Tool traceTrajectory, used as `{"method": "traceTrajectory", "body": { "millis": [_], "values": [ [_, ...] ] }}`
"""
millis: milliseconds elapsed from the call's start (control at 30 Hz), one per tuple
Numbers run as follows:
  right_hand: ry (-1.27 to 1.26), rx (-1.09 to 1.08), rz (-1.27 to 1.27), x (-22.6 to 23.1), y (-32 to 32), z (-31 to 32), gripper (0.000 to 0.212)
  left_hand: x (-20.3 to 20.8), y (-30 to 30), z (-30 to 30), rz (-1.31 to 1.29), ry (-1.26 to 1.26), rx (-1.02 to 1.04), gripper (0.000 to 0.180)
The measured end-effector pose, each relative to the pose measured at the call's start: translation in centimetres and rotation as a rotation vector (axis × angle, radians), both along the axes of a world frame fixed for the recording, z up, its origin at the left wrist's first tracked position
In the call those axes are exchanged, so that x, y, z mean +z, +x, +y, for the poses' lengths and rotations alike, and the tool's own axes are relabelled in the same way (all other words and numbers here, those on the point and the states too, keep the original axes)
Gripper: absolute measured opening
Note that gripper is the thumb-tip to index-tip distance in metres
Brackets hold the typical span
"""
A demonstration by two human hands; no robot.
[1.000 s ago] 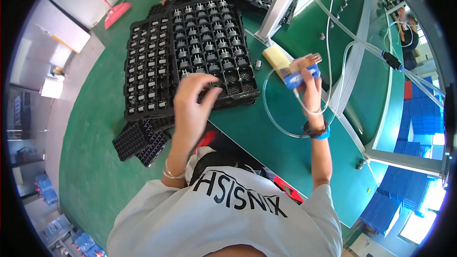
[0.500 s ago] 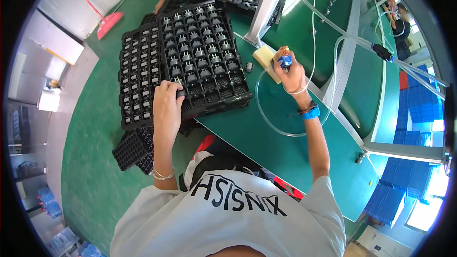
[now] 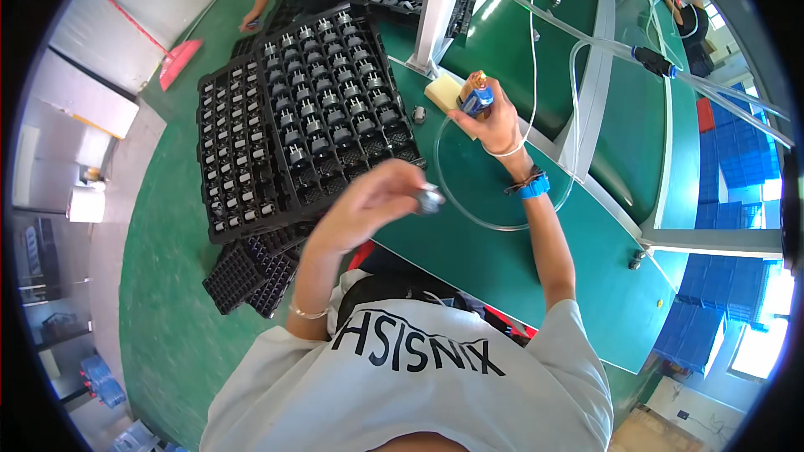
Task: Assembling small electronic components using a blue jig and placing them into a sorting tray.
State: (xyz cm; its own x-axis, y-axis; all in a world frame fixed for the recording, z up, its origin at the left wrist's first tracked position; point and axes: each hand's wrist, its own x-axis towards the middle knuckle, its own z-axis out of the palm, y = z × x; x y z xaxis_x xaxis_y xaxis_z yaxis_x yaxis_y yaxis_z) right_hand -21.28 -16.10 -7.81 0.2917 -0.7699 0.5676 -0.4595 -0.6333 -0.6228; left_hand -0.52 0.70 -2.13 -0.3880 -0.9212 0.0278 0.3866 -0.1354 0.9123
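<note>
My left hand [image 3: 374,199] pinches a small grey and black plug part [image 3: 430,199] above the table's near edge. To its left, a black compartment tray [image 3: 303,193] holds rows of similar parts with upright metal pins; its nearest compartments hold none. My right hand [image 3: 497,123] is wrapped round a blue air blow gun [image 3: 477,100] with a brass-coloured tip. It is held over the green table, beside a pale yellow block [image 3: 442,92]. One loose part [image 3: 419,114] lies between that block and the tray.
A second filled tray [image 3: 234,144] lies left of the first, with more trays [image 3: 236,274] lower down. A clear hose [image 3: 456,205] loops over the table. A metal post [image 3: 437,12] rises behind. Another person's hand [image 3: 251,20] is at the far trays.
My left hand has lifted a plug part from the tray's near rows and carried it right over the table edge. My right hand keeps hold of the blow gun.
</note>
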Motion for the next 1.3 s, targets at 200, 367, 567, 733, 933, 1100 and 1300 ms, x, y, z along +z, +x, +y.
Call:
{"method": "traceTrajectory", "body": {
  "millis": [200,367,567,733,933,1100,1300],
  "values": [
    [0.030,-0.048,-0.011,-0.1,0.2,0.1,0.057,-2.7,-10.5,-7.0,0.294,-0.009,-0.649,0.013],
    [0.100,-0.138,0.007,-1.4,0.7,0.1,0.043,-5.1,-14.5,-10.9,0.595,0.085,-0.973,0.016],
    [0.300,-0.084,-0.351,-0.6,-1.9,-2.1,0.027,-7.2,-14.2,-11.4,0.566,0.090,-0.937,0.030],
    [0.181,-0.374,-0.259,-1.6,-5.6,-10.0,0.029,-8.0,-14.8,-12.0,0.661,0.119,-0.907,0.027],
    [-0.009,-0.583,0.049,-3.0,-7.6,-15.3,0.043,-7.9,-14.9,-12.3,0.640,0.163,-0.877,0.032],
    [-0.034,-0.654,0.232,-2.3,-7.4,-15.5,0.049,-7.7,-15.4,-12.4,0.922,0.286,-0.469,0.025],
    [-0.130,-0.491,-0.026,-1.2,-7.6,-11.8,0.031,-9.4,-15.3,-13.7,1.177,0.123,-0.226,0.028]
  ]
}}
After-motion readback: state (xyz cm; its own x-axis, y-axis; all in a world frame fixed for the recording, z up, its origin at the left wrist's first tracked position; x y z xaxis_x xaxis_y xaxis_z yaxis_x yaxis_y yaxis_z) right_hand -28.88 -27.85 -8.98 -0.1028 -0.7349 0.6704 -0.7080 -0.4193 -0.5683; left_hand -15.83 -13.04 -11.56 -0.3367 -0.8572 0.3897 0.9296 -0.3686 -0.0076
